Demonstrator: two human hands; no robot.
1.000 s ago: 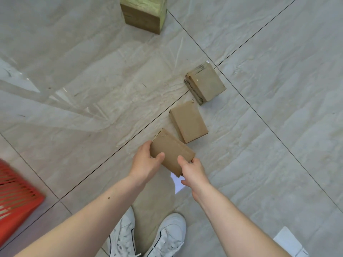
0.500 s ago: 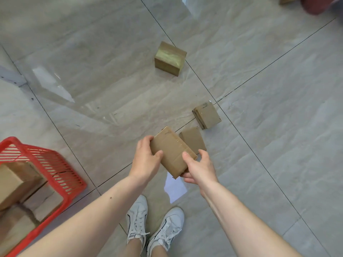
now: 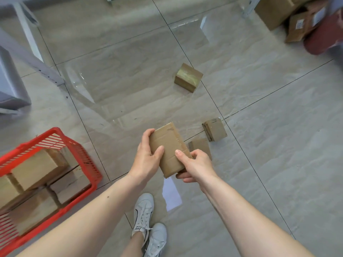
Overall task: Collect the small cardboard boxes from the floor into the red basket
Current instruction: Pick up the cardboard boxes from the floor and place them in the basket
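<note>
Both hands point(image 3: 148, 160) grasp 1 box point(image 3: 169, 147) above glossy grey tiles point(image 3: 278, 145); red basket point(image 3: 81, 153) left.

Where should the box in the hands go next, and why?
Probably swing the held box left and down into the red basket. Both the left hand and right hand grip it off the floor, and the basket sits open at the left with boxes already inside.

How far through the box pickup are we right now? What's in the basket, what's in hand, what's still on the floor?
Done: several boxes already lie in the red basket. In hand: the left hand and right hand grip one flat box above the floor, not yet at the basket. Left: three small boxes on the tiles, a taped one farthest, one to the right, and one partly hidden behind the right hand.
</note>
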